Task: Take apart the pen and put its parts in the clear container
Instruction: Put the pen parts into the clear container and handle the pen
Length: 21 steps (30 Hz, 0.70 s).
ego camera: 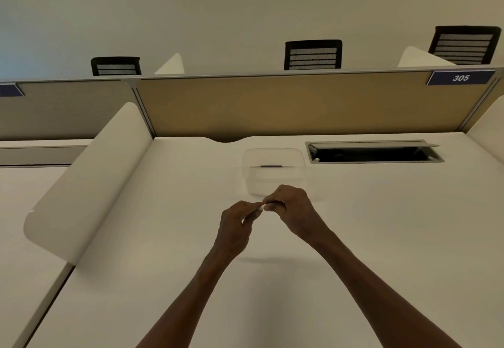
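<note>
1. Divider panel (81,181), white and rounded at its near end, stands along the left edge of my surface (163,279), slanting away toward the back screen.
2. My left hand (236,227) is raised above the surface, fingers curled and pinching the left end of the pen (259,209), a pale, slim piece that shows only in a short stretch between my two hands.
3. My right hand (291,208) meets it from the other side, fingers curled round the pen's right end, so both hands grip it at once, knuckles nearly touching.
4. The clear container (273,173) sits on the surface just behind my hands, toward the back screen; a short dark strip shows inside it or through its wall, I cannot tell which.
5. To the right of the container, a cable hatch (373,152) is set into the surface, its grey flap tilted up over a dark opening.
6. Behind everything runs the tan back screen (300,104), with a blue plate (461,77) reading 305 at its upper right corner.
7. Three black mesh chair backs (312,54) rise beyond the screen.
</note>
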Motion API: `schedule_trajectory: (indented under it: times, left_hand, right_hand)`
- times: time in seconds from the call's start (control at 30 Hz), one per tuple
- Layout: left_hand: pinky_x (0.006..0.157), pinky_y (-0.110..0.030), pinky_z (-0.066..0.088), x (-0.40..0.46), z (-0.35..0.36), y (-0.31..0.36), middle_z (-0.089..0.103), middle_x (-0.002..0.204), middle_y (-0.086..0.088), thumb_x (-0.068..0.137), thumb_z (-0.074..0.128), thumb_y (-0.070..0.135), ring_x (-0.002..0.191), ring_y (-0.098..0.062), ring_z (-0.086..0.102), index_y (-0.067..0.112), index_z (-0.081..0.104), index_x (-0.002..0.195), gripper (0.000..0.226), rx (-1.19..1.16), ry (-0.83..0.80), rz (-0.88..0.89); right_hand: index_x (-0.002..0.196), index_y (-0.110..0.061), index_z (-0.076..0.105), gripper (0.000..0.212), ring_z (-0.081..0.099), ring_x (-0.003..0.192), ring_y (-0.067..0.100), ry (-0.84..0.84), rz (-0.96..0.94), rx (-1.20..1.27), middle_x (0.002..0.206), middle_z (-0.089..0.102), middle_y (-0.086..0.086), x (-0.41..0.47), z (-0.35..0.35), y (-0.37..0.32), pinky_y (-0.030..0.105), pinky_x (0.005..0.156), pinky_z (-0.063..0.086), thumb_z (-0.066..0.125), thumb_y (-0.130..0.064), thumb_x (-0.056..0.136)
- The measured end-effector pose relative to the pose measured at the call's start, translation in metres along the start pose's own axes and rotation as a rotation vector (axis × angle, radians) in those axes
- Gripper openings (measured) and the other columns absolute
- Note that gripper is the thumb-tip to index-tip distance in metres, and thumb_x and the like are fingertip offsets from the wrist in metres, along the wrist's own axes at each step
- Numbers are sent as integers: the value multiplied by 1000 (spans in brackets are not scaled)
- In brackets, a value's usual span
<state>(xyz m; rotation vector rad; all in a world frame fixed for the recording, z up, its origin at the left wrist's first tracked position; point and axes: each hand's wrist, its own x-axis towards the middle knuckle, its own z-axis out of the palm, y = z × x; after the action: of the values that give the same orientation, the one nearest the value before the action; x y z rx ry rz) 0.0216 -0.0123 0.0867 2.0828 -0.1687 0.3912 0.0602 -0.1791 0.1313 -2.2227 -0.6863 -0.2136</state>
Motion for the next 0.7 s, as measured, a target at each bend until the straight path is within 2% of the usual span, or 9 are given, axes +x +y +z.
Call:
schedule_trajectory:
  times: [0.2,0.33,0.43,0.57,0.63,0.7]
  left_hand:
    - [66,-15,41,-2,-4,1,69,81,2,89,68,12,79,-8,60,22,76,105,21,-18,-12,-13]
    - [68,-14,40,-2,-4,0,67,80,4,89,67,12,78,-7,59,23,76,105,21,-9,-29,-13]
    - [69,-15,41,-2,-5,0,66,78,7,87,69,8,76,-7,59,20,77,102,21,28,-6,31]
    - [70,-11,40,2,-8,1,63,79,12,83,72,2,77,-12,60,15,77,100,22,134,38,135]
    - [70,-9,39,5,-10,0,64,78,7,81,73,-1,76,-15,59,13,77,99,23,164,44,178]
    - [70,-13,42,7,-12,0,67,79,3,80,73,-1,76,-15,60,13,77,99,24,158,46,187]
  right_hand:
    - [98,-6,75,16,59,73,10,-52,-2,22,83,72,8,-5,-2,2,14,68,43,73,-9,82]
    - [91,-7,75,9,58,67,20,-91,-90,-88,72,66,9,-8,-3,2,32,61,46,67,-10,87]
    - [84,-7,75,10,55,62,22,-65,-100,-127,66,64,10,-10,1,1,34,57,44,66,-9,87]
    - [82,-9,77,10,61,61,15,-12,98,19,66,71,6,-9,8,-6,29,59,47,67,-10,84]
    - [79,-11,78,10,59,57,6,-8,193,49,66,72,2,-6,10,-9,20,56,45,68,-11,83]
    - [78,-11,78,11,55,53,0,-6,229,61,66,72,1,-3,11,-11,11,55,38,68,-11,83]
